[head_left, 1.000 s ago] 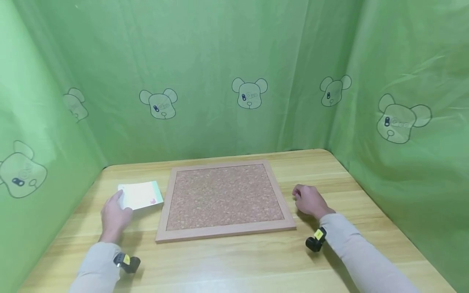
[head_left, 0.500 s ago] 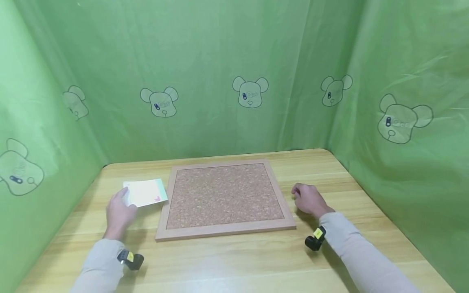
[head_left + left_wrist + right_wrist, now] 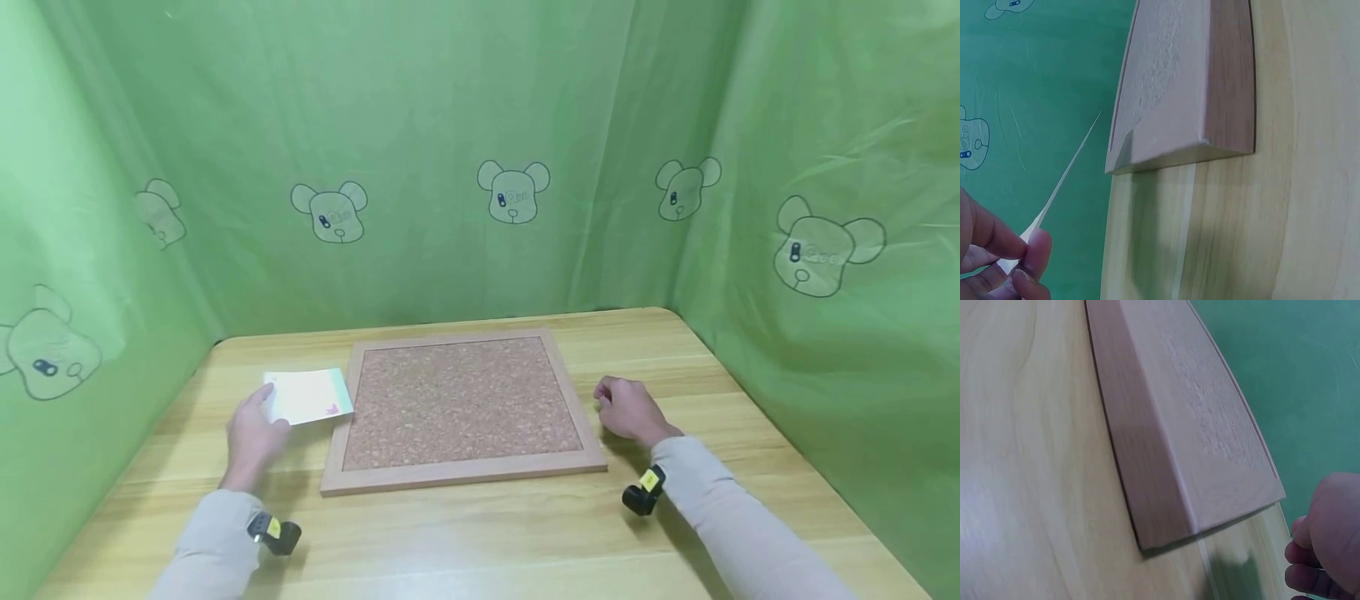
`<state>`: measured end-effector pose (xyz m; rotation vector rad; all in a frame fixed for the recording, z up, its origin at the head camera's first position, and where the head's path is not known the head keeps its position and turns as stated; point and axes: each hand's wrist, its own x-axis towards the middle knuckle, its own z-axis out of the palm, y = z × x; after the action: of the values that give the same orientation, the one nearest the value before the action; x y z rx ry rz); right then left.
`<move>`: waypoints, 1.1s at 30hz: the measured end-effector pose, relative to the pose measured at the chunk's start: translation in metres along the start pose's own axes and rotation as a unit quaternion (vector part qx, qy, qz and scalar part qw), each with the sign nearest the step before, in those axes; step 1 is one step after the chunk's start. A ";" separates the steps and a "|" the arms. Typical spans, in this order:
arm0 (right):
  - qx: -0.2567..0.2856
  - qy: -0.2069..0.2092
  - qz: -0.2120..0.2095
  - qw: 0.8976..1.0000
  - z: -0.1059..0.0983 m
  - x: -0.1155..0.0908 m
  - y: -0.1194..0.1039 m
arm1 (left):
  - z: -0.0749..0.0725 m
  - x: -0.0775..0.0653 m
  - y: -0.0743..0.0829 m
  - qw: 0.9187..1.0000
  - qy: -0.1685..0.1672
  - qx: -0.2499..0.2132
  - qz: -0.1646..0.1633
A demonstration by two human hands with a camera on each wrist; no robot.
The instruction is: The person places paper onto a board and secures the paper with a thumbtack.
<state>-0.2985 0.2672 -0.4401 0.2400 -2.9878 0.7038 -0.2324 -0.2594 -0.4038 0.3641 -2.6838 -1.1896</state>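
Note:
A wood-framed cork board [image 3: 465, 400] lies on the table. My left hand [image 3: 253, 435] pinches the near-left edge of a white paper card [image 3: 303, 396], which has a pale green strip at one end and a small pink figure in a corner. The card is held up off the table, its right end overlapping the board's left frame in the head view. From the left wrist, the card [image 3: 1063, 181] shows thin and edge-on between thumb and fingers. To the right of the board, my right hand [image 3: 628, 410] idles with loosely curled fingers; nothing shows in it.
The light wood table [image 3: 465, 542] extends around the board. Green curtains [image 3: 420, 275] with printed bear heads enclose it at the back and both sides. Each wrist carries a small black camera, such as the left wrist camera [image 3: 276, 533].
My left hand has carried the card a little to the right, from beside the board to over its left frame edge. The right hand has hardly moved.

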 end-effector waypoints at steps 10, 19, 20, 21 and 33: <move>0.002 0.002 -0.004 1.000 0.000 -0.001 -0.005 | 0.002 -0.003 0.006 1.000 -0.006 -0.007 -0.002; 0.002 0.009 -0.011 1.000 -0.001 -0.003 -0.009 | 0.006 -0.005 0.012 1.000 -0.015 -0.022 0.003; 0.003 0.010 -0.012 1.000 -0.001 -0.003 -0.010 | 0.006 -0.006 0.013 1.000 -0.016 -0.023 0.002; 0.004 0.010 -0.012 1.000 -0.001 -0.003 -0.011 | 0.007 -0.006 0.013 1.000 -0.015 -0.024 0.003; 0.014 0.006 -0.005 1.000 0.001 -0.004 -0.020 | 0.010 -0.005 0.018 1.000 -0.010 -0.029 0.006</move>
<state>-0.2918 0.2500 -0.4327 0.2514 -2.9650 0.7437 -0.2326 -0.2390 -0.3978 0.3288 -2.6588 -1.2716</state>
